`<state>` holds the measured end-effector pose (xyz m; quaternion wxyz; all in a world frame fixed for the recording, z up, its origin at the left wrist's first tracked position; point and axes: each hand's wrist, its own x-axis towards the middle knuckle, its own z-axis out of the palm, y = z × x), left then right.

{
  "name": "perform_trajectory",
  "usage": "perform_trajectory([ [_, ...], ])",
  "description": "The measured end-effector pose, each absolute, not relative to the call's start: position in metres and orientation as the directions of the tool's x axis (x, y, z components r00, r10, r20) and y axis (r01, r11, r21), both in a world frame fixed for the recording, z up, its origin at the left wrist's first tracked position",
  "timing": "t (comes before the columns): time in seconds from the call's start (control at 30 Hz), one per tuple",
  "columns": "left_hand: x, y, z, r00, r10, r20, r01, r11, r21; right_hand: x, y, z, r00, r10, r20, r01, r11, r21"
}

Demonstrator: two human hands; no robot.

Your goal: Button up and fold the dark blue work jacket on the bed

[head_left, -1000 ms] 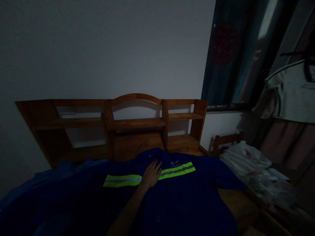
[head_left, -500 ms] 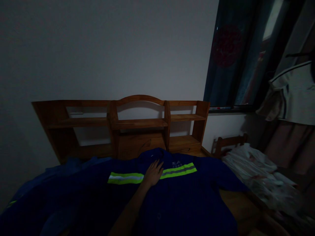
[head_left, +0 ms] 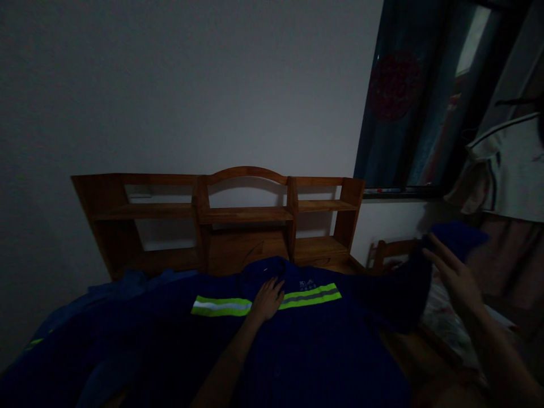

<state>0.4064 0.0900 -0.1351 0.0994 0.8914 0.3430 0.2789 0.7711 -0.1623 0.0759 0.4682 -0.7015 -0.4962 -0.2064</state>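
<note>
- The right hand (head_left: 457,277), fingers nearly straight and close together, appears to hold the dark blue cloth sleeve (head_left: 408,286) near its cuff, clear of the surface below; the thumb's hold is hidden.
- The left hand (head_left: 267,299) lies palm down, fingers a little spread, on the chest of the dark blue cloth work jacket with yellow-green reflective bands (head_left: 314,334). It presses and grips nothing, resting between the two bands, just below the collar (head_left: 263,271).
- The jacket lies front up, collar toward the brown wooden shelf unit (head_left: 246,214), over a brown wooden surface (head_left: 402,345).
- Handling, as judged: the cloth is probably soft, fairly light and not fragile; it likely bends readily and creases when dragged. The cuff offers a good hold for the sleeve, and a flat palm on the chest steadies the body.
- Farther out, a lighter blue cloth (head_left: 140,279) lies at the left; a whitish, translucent plastic bag (head_left: 446,323) lies at the right, partly behind the right forearm.
</note>
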Motion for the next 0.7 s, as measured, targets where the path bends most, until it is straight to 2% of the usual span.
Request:
perform_trajectory([
  [0.03, 0.408, 0.087, -0.13, 0.592, 0.666, 0.454, 0.508, -0.746, 0.431, 0.747, -0.15, 0.085, 0.368, 0.584, 0.724, 0.878, 0.038, -0.477],
  [0.1, 0.408, 0.082, -0.118, 0.504, 0.701, 0.505, 0.372, -0.704, 0.605, 0.681, -0.127, 0.095, 0.188, 0.684, 0.705, 0.865, 0.224, -0.448],
  [0.17, 0.401, 0.078, -0.103, 0.339, 0.823, 0.456, 0.178, -0.532, 0.828, 0.61, -0.111, 0.092, -0.058, 0.771, 0.635, 0.833, 0.388, -0.395],
  [0.23, 0.381, 0.076, -0.089, 0.243, 0.942, 0.23, -0.042, -0.226, 0.973, 0.55, -0.105, 0.078, -0.329, 0.807, 0.489, 0.75, 0.539, -0.384],
  [0.3, 0.348, 0.073, -0.076, 0.285, 0.958, -0.019, -0.164, 0.068, 0.984, 0.513, -0.108, 0.057, -0.528, 0.782, 0.33, 0.639, 0.622, -0.451],
  [0.33, 0.328, 0.07, -0.071, 0.32, 0.942, -0.099, -0.175, 0.162, 0.971, 0.504, -0.112, 0.046, -0.577, 0.77, 0.273, 0.595, 0.625, -0.505],
  [0.4, 0.284, 0.063, -0.063, 0.344, 0.924, -0.169, -0.161, 0.235, 0.959, 0.502, -0.121, 0.02, -0.561, 0.796, 0.229, 0.561, 0.568, -0.602],
  [0.47, 0.243, 0.054, -0.058, 0.357, 0.911, -0.204, -0.138, 0.268, 0.954, 0.515, -0.127, -0.007, -0.423, 0.872, 0.248, 0.615, 0.476, -0.628],
  [0.57, 0.194, 0.047, -0.057, 0.446, 0.839, -0.311, -0.094, 0.39, 0.916, 0.55, -0.13, -0.049, -0.164, 0.935, 0.314, 0.813, 0.309, -0.493],
  [0.63, 0.173, 0.048, -0.06, 0.466, 0.817, -0.339, -0.086, 0.423, 0.902, 0.575, -0.131, -0.075, -0.071, 0.943, 0.326, 0.913, 0.193, -0.361],
  [0.7, 0.164, 0.052, -0.062, 0.428, 0.848, -0.314, -0.046, 0.368, 0.929, 0.596, -0.133, -0.096, -0.038, 0.949, 0.313, 0.958, 0.124, -0.259],
])
